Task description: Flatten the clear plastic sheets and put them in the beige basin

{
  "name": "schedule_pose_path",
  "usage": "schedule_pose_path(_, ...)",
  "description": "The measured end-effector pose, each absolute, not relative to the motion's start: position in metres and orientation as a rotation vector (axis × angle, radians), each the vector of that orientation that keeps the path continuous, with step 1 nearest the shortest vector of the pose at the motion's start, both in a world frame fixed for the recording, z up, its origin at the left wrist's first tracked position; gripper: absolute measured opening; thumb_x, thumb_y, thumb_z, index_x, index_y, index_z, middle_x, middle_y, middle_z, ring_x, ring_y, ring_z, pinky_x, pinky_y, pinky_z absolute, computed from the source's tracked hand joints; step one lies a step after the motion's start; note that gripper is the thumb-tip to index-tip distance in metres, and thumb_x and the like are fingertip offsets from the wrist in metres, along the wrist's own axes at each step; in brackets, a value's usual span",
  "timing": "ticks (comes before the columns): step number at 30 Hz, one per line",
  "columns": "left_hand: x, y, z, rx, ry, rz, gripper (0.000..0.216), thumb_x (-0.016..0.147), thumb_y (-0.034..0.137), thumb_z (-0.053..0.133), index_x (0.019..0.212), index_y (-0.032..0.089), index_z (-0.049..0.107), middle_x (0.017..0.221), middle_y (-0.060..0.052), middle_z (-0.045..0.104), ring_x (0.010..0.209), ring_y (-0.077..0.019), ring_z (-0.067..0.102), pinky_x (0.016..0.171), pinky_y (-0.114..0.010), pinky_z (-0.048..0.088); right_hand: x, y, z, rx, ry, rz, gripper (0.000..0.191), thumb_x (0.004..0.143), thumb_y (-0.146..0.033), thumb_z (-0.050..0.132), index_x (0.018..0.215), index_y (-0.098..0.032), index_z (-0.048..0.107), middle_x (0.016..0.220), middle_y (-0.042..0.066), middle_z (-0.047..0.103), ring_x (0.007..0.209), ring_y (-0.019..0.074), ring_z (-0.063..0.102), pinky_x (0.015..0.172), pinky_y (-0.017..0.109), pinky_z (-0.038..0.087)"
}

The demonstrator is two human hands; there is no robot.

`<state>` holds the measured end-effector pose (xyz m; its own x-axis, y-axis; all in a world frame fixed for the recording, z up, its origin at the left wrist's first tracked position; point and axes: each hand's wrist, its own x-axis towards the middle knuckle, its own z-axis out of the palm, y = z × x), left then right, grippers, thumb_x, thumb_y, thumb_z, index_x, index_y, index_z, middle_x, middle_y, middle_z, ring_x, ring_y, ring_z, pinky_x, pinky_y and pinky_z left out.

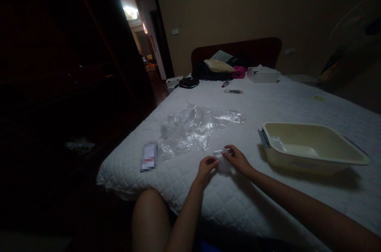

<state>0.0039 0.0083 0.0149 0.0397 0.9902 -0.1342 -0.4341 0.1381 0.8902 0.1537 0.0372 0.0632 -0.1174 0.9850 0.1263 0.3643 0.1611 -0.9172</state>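
Observation:
Between my hands, over the white quilted bed (238, 212), is a small clear plastic bag (222, 164). My left hand (207, 168) pinches its left edge with curled fingers. At its upper right, my right hand (237, 158) grips the other side between thumb and fingers. Whether the bag holds anything is too dim to tell. Just beyond my hands a heap of crumpled clear plastic (190, 129) lies spread on the bed. To the right stands a cream plastic bin (315, 164) with grey handles, with a small clear piece of plastic inside.
Left of the plastic lies a phone-like rectangle (149, 156), its face blurred. Toward the headboard (205, 55) are a white box (263, 75), a black bag (189, 82), a pale pillow (218, 66), a pink roll (239, 72) and a thin packet (233, 91). A fan stands dimly at right.

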Motion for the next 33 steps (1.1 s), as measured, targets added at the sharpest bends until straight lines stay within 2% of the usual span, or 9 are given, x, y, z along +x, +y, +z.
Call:
schedule_pose_path(2,0.003,0.009,0.014,0.789,0.946,1.291,0.033,0.05,0.036,0.077,0.069,0.015,0.06,0.064,0.001,0.054,0.062,-0.0092,0.051,0.062,-0.022,0.041,0.154,0.037,0.058,-1.35,-1.527,1.095,0.038,0.066,-0.042,0.058,0.094,-0.018,0.051,0.071,0.001,0.059,0.063,0.0159,0.058,0.057,0.028,0.046)
schedule_pose_path(5,0.003,0.009,0.013,0.777,0.944,1.297,0.035,0.05,0.038,0.077,0.07,0.015,0.059,0.064,0.001,0.054,0.061,-0.0094,0.051,0.06,-0.021,0.041,0.156,0.037,0.053,-1.372,-1.45,1.286,0.032,0.067,-0.042,0.056,0.087,-0.018,0.051,0.064,0.001,0.06,0.056,0.0156,0.057,0.05,0.026,0.045)
schedule_pose_path(12,0.004,0.008,0.011,0.789,0.944,1.246,0.034,0.052,0.038,0.076,0.073,0.016,0.059,0.065,0.001,0.055,0.064,-0.0103,0.052,0.062,-0.023,0.042,0.158,0.035,0.06,-1.359,-1.33,1.318,0.023,0.059,-0.033,0.061,0.074,-0.019,0.05,0.051,-0.003,0.056,0.047,0.0136,0.052,0.045,0.024,0.04)
schedule_pose_path(17,0.007,0.013,0.006,0.842,0.933,1.291,0.032,0.059,0.042,0.07,0.07,0.014,0.059,0.067,-0.003,0.061,0.059,-0.0104,0.054,0.064,-0.025,0.043,0.174,0.037,0.079,-1.303,-1.351,1.203,0.028,0.058,-0.038,0.061,0.075,-0.018,0.051,0.056,-0.003,0.058,0.05,0.0123,0.052,0.047,0.023,0.04)
schedule_pose_path(25,0.008,0.008,0.01,0.807,0.991,1.275,0.031,0.059,0.041,0.069,0.07,0.015,0.057,0.07,-0.003,0.063,0.06,-0.0112,0.057,0.065,-0.026,0.045,0.263,0.07,0.161,-1.267,-1.189,0.747,0.039,0.057,-0.046,0.066,0.079,-0.016,0.054,0.065,0.001,0.056,0.057,0.0108,0.051,0.048,0.02,0.039)
schedule_pose_path(29,0.01,0.007,0.011,0.804,0.993,1.288,0.029,0.06,0.039,0.068,0.07,0.015,0.057,0.068,-0.002,0.062,0.061,-0.0108,0.056,0.065,-0.025,0.045,0.323,0.083,0.171,-1.393,-1.095,0.672,0.033,0.058,-0.036,0.068,0.08,-0.017,0.053,0.064,0.0,0.055,0.054,0.0104,0.05,0.048,0.021,0.04)
schedule_pose_path(33,0.012,0.009,0.012,0.855,1.029,1.318,0.029,0.059,0.04,0.068,0.066,0.014,0.058,0.064,-0.002,0.061,0.058,-0.011,0.056,0.064,-0.025,0.045,0.366,0.086,0.15,-1.646,-1.031,0.641,0.026,0.058,-0.024,0.067,0.078,-0.016,0.053,0.059,0.0,0.055,0.048,0.0115,0.05,0.046,0.024,0.04)
